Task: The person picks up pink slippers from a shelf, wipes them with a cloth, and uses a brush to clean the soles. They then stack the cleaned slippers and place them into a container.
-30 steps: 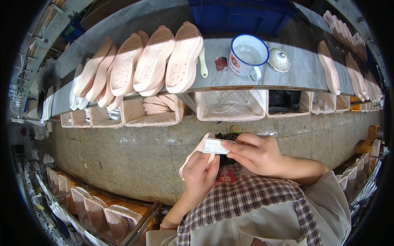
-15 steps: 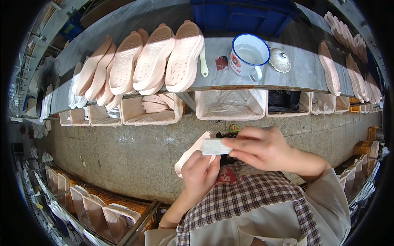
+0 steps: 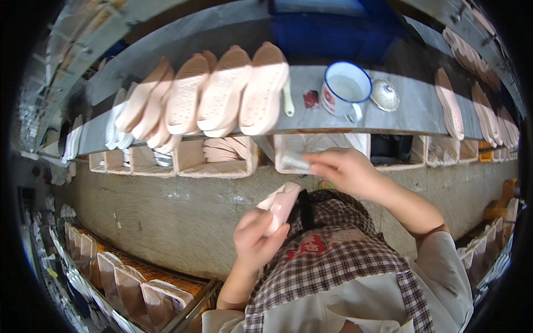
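My left hand is closed around a pale pink shoe sole, which stands tilted up in front of my apron. Higher up and to the right, my right hand grips a small whitish brush between thumb and fingers. The brush is blurred, with bristles showing along its lower side, and it is apart from the sole. On the bench ahead stand pairs of pale pink soles. To their right are a white enamel mug with a blue rim and a domed metallic lid.
The grey bench runs across the far side, with a blue crate on it. Below its edge sit lined bins, one holding pink pieces, another black ones. A rack with lined baskets stands at the lower left.
My right hand has lifted the brush up and away from the sole. My left hand has turned the sole more upright. The view has shifted, so the bench sits lower.
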`<state>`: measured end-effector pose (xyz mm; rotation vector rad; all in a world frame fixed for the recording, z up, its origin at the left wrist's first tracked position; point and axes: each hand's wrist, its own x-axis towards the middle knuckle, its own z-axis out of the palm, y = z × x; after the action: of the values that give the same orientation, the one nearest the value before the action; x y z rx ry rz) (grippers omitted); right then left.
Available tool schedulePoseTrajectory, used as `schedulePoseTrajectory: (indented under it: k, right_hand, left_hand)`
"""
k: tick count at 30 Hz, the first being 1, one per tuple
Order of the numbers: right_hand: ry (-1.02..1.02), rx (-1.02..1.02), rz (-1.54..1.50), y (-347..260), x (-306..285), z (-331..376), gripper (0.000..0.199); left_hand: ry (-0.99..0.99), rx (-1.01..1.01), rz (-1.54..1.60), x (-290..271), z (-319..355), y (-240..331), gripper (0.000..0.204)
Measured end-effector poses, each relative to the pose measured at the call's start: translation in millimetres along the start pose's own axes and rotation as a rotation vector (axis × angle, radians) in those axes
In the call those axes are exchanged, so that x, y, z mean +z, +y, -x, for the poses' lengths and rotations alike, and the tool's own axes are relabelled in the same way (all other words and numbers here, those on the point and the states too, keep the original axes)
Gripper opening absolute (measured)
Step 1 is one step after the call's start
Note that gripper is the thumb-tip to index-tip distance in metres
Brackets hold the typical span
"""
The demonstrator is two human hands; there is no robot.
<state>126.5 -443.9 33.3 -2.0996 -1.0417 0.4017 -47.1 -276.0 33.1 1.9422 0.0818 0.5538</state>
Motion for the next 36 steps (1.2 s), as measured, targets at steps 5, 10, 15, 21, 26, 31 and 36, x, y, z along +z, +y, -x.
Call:
schedulePoseTrajectory:
  k: [5,10,15,21,26,31,36]
  right_hand:
    - [0.082,0.445,-0.844,37,10,-15,0.028]
    - [0.217,0.483,-1.031,46,21,-48,0.018]
    - [0.314,0.431,-1.027,67,43,-75,0.036]
    - [0.608,0.154,-0.278,105,73,-111,0.055]
    - [0.521,0.097,-0.155,102,72,-110,0.061]
    - [0.477,0.011,-0.065,43,61,-74,0.045]
    - [0.396,-0.218,-0.184,25,34,-14,0.033]
  left_hand:
    - [0.008,0.167,0.281,-30,-6,-2,0.036]
    - [0.035,0.3,0.301,-36,-12,-1,0.038]
    - [0.1,0.312,0.175,-42,-13,4,0.031]
    - [0.155,0.189,-0.075,-44,-9,12,0.023]
    - [0.188,0.067,-0.124,-34,-16,15,0.02]
    - [0.17,0.103,-0.216,-28,-19,8,0.012]
    - [0.17,0.069,-0.217,-22,-21,11,0.014]
